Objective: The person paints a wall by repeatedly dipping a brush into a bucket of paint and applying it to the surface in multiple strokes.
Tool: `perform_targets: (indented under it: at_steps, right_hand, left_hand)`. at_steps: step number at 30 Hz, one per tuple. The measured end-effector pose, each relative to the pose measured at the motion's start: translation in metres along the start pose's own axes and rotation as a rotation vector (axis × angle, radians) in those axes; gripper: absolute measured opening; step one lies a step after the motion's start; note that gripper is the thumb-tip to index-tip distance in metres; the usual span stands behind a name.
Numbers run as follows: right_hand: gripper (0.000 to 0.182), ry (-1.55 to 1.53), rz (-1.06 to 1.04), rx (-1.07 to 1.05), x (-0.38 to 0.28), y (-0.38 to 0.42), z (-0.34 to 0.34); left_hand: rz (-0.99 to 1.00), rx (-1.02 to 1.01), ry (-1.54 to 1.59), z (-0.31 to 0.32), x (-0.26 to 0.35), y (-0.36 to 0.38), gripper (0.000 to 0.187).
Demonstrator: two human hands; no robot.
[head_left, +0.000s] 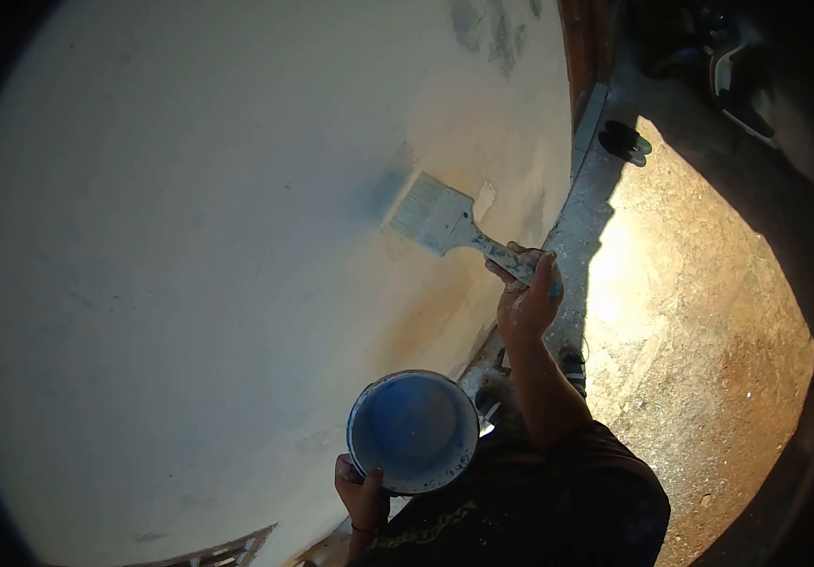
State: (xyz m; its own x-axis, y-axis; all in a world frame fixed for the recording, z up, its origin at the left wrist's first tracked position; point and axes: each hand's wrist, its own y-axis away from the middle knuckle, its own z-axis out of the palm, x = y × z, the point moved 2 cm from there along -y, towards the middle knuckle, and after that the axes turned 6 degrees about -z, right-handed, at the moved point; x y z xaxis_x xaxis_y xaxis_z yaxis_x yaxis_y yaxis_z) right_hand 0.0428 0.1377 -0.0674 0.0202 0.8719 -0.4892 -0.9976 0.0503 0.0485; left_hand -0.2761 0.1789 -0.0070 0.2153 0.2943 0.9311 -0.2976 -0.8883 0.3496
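Note:
In my right hand (532,293) is a wide paintbrush (435,215), its handle spotted with paint and my fingers wrapped around it. The broad bristles point left and overlap the pale wall (199,227) in this view, close to a bluish-grey smudge. Lower down, my left hand (362,489) grips the rim of a round paint bucket (414,430), thumb over the edge. Blue colour coats the bucket's inside, and its rim is splashed with paint. The bucket is held in front of my dark shirt.
A pair of dark shoes (625,144) lies on the concrete ledge (572,231) along the wall. Sunlit bare ground (700,378) stretches to the right. A brown door frame (588,47) stands at the top, and a grated opening (227,551) shows at the bottom left.

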Motion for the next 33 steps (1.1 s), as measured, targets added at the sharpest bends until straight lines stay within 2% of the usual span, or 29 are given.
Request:
perform_targets:
  at_steps: [2, 4, 7, 12, 14, 16, 18, 20, 23, 26, 33]
  right_hand:
    - [0.032, -0.021, -0.040, 0.025, -0.013, -0.003, 0.012]
    - [0.035, 0.288, -0.120, -0.061, -0.027, -0.009, 0.029]
    - [0.026, 0.377, -0.112, -0.096, -0.053, -0.023, 0.080]
    - [0.027, 0.395, -0.159, -0.219, -0.083, -0.028, 0.130]
    - [0.032, 0.283, -0.156, -0.165, -0.090, -0.025, 0.127]
    - [0.031, 0.284, -0.192, -0.170, -0.078, -0.025, 0.110]
    - [0.026, 0.113, -0.162, -0.151, -0.056, -0.026, 0.084]
    - [0.027, 0.113, -0.051, -0.113, -0.029, -0.024, 0.052]
    - [0.027, 0.114, 0.029, -0.049, -0.007, -0.016, 0.012]
    - [0.027, 0.241, 0.028, -0.102, -0.025, -0.013, 0.018]
    - [0.029, 0.291, 0.027, -0.228, -0.091, -0.017, 0.053]
  left_hand:
    - [0.025, -0.002, -0.013, -0.002, -0.001, -0.002, 0.023]
    - [0.033, -0.030, 0.013, -0.001, -0.001, -0.002, 0.023]
    - [0.032, -0.069, 0.072, 0.003, 0.004, -0.001, 0.022]
    - [0.036, -0.069, 0.105, 0.011, 0.009, 0.004, 0.021]
    - [0.016, -0.095, 0.133, 0.009, 0.003, 0.003, 0.021]
    - [0.020, -0.084, 0.136, 0.013, 0.005, 0.003, 0.020]
    - [0.027, -0.068, 0.137, 0.014, 0.005, 0.004, 0.020]
    - [0.040, -0.126, 0.182, 0.015, -0.001, 0.000, 0.020]
    - [0.043, -0.096, 0.194, 0.024, 0.003, 0.001, 0.020]
    - [0.058, -0.129, 0.093, 0.031, 0.009, 0.002, 0.019]
    - [0.059, -0.135, 0.194, 0.045, 0.009, 0.003, 0.018]
